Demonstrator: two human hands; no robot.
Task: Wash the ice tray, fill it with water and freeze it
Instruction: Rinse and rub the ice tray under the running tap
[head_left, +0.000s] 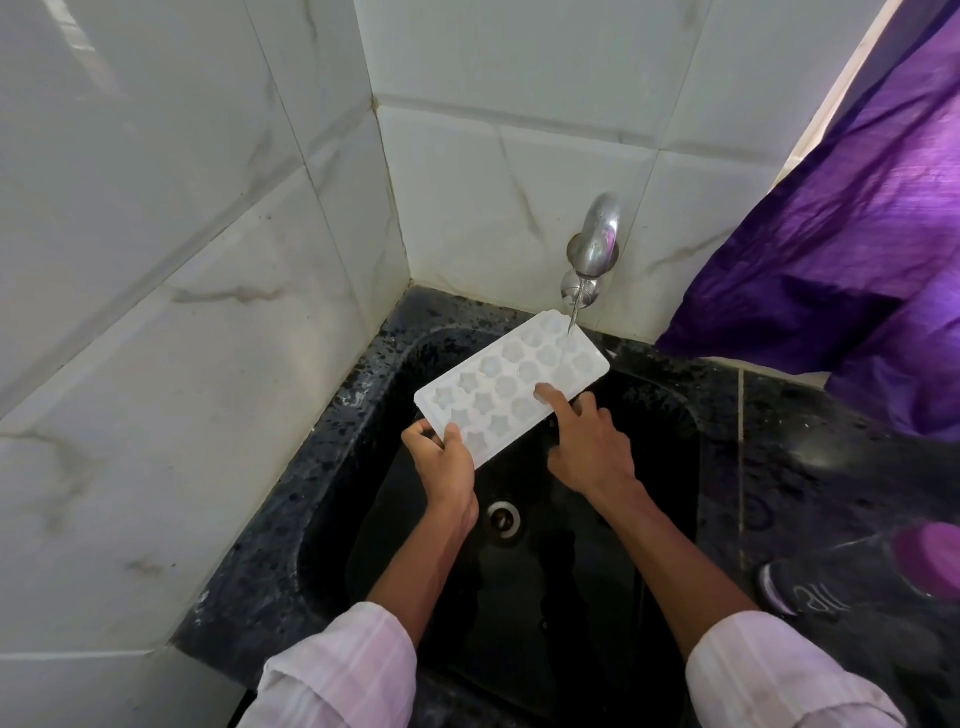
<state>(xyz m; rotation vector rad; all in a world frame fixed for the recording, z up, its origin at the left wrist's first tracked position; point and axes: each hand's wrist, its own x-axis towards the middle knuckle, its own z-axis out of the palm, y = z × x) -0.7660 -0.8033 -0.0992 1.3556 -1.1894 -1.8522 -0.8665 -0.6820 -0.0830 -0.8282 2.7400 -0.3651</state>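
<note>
At frame centre, a black speckled stone worktop (291, 525) and sink (665, 415) are meeting white marble-look wall tiles (156, 260). The left hand (447, 462) is gripping the white plastic star-mould ice tray (511, 387); the right hand (589, 441) is resting loosely open, 1 finger pressing it. A purple curtain (857, 234) is running off the right edge.

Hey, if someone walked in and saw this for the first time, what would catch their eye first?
Probably the white ice tray with star-shaped cups, bright against the black sink it is held over. The left hand grips its near corner while the right hand presses a finger into a cup. A thin stream from the wall tap lands on the tray's far end, and purple cloth hangs at the right.
</note>
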